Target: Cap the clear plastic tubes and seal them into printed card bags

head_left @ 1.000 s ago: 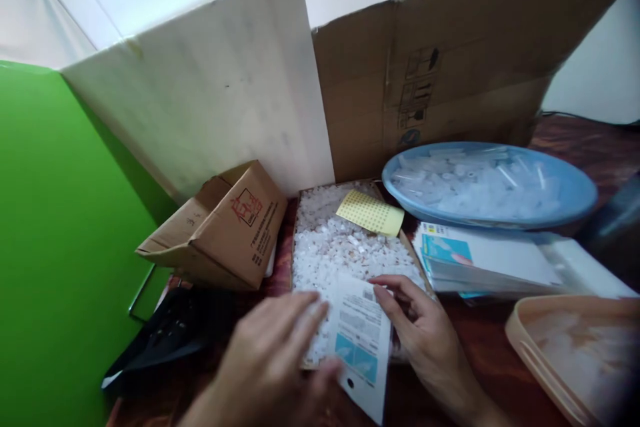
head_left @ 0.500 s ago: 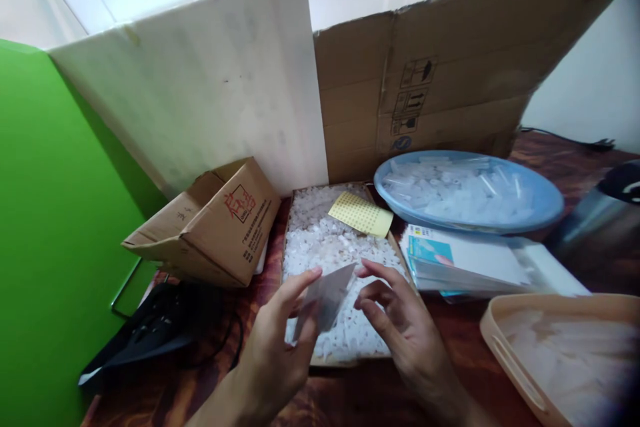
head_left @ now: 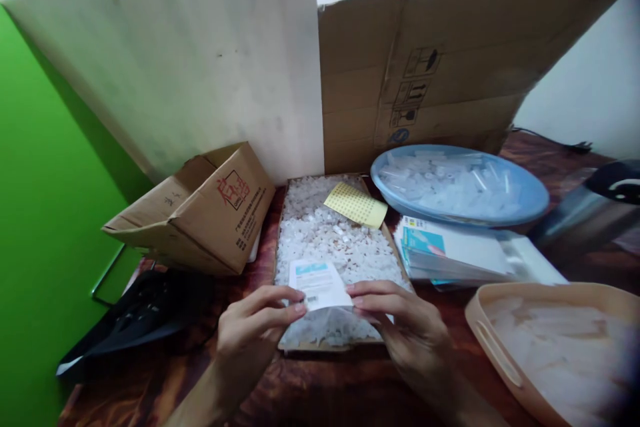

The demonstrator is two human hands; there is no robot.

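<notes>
My left hand (head_left: 253,333) and my right hand (head_left: 400,333) both pinch a small clear packaging bag (head_left: 325,310) with a white and blue printed card at its top. I hold it flat above the near end of a shallow cardboard tray (head_left: 279,240) filled with small white plastic pieces. A yellow dotted sticker sheet (head_left: 356,205) lies on the pieces at the tray's far end.
A tipped brown carton (head_left: 200,213) lies left of the tray, with a black object (head_left: 135,317) in front of it. To the right are a blue basin (head_left: 460,183) of clear tubes, a stack of printed bags (head_left: 460,253), a beige tray (head_left: 550,347) and a metal flask (head_left: 585,213). Cardboard sheets (head_left: 440,60) stand behind.
The bag was turned from edge-on to flat, with its printed card facing up and away from me. Both hands moved to grip it at its two sides.
</notes>
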